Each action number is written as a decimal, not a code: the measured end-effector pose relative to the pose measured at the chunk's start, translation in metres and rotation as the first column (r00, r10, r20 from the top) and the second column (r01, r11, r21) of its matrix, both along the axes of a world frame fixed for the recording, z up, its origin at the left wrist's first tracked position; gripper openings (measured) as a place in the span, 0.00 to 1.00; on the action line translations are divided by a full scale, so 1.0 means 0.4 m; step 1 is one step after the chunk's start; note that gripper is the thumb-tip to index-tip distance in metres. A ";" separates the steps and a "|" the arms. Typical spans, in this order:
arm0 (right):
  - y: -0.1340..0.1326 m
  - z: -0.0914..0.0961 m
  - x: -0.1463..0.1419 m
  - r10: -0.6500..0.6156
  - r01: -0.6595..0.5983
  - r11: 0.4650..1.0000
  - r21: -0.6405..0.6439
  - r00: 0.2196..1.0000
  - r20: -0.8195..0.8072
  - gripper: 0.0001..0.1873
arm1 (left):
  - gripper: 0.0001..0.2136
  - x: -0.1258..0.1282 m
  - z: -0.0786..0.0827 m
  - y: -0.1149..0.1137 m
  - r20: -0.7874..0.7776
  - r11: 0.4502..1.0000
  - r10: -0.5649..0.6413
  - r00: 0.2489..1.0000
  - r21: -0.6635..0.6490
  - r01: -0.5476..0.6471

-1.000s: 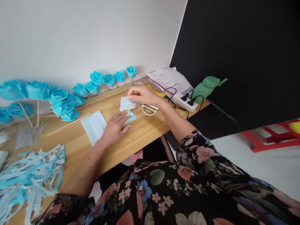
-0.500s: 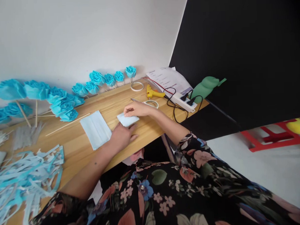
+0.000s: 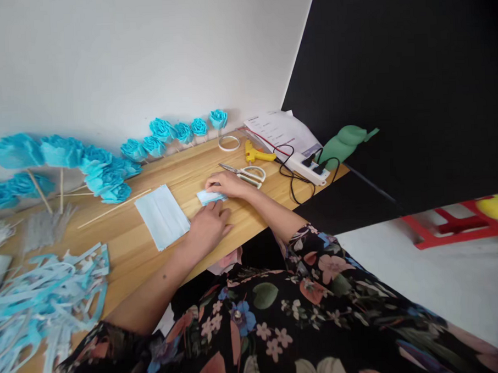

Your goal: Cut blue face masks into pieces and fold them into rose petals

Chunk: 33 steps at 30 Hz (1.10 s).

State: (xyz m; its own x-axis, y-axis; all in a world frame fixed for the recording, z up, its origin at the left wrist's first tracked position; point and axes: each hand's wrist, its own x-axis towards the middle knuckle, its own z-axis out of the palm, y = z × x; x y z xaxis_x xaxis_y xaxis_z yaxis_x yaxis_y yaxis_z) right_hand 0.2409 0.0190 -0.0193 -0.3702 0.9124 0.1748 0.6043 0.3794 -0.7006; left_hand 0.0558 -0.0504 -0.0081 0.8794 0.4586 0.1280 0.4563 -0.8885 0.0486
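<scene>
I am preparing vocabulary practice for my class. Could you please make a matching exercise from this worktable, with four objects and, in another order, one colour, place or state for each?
1. small light-blue sheet
2. scissors
3. glue gun
4. power strip

A. yellow
B. has black plugs in it
C. at the fingers of the left hand and right hand
D. has metal blades and white handle loops

Pairs: 1-C, 2-D, 3-A, 4-B
</scene>
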 end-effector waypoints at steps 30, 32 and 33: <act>0.022 0.146 -0.097 0.089 -0.030 0.995 -0.091 0.659 0.747 0.13 | 0.17 -0.009 -0.065 0.055 0.219 0.987 -0.025 0.975 0.160 -0.011; 0.023 0.149 -0.101 0.101 -0.016 0.993 -0.121 0.671 0.735 0.11 | 0.16 -0.009 -0.065 0.054 0.230 0.988 -0.018 0.973 0.151 -0.018; 0.023 0.147 -0.101 0.100 -0.012 0.992 -0.127 0.684 0.723 0.10 | 0.15 -0.010 -0.065 0.054 0.239 0.990 -0.009 0.971 0.136 -0.024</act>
